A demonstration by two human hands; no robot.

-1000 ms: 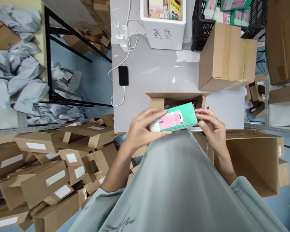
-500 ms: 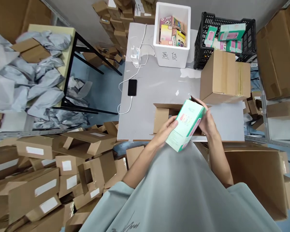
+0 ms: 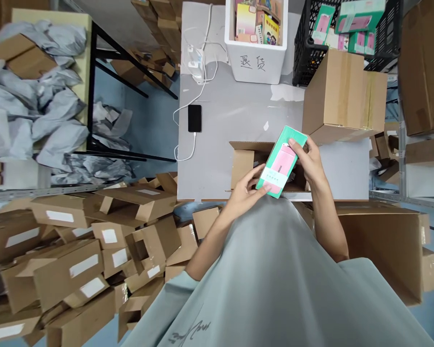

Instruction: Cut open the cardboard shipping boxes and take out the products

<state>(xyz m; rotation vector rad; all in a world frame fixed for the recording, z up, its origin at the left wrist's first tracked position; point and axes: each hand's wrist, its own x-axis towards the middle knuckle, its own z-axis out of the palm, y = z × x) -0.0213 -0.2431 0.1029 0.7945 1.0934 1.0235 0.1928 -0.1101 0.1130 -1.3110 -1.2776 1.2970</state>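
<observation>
Between both hands I hold a green product box (image 3: 282,161) with a pink picture and a pale band across its lower part. It is tilted, its upper end leaning right. My left hand (image 3: 248,190) grips the lower left end, thumb on the front. My right hand (image 3: 308,159) clasps the upper right edge, thumb over the picture, its other fingers partly hidden behind. Just beyond and below the box, an open cardboard carton (image 3: 242,168) sits at the table's near edge; the box and my hands cover much of its inside.
On the grey table (image 3: 235,113) are a phone (image 3: 194,118) on a white cable, a white bin (image 3: 256,62) of booklets, a black crate (image 3: 304,62) of similar green boxes and a closed carton (image 3: 342,91). Empty cartons (image 3: 68,265) heap at left; grey mailer bags (image 3: 58,125) cover a side table.
The green box has been turned, so its pink-picture face shows instead of the pale printed side. My right thumb now lies across its front. The view has shifted slightly downward.
</observation>
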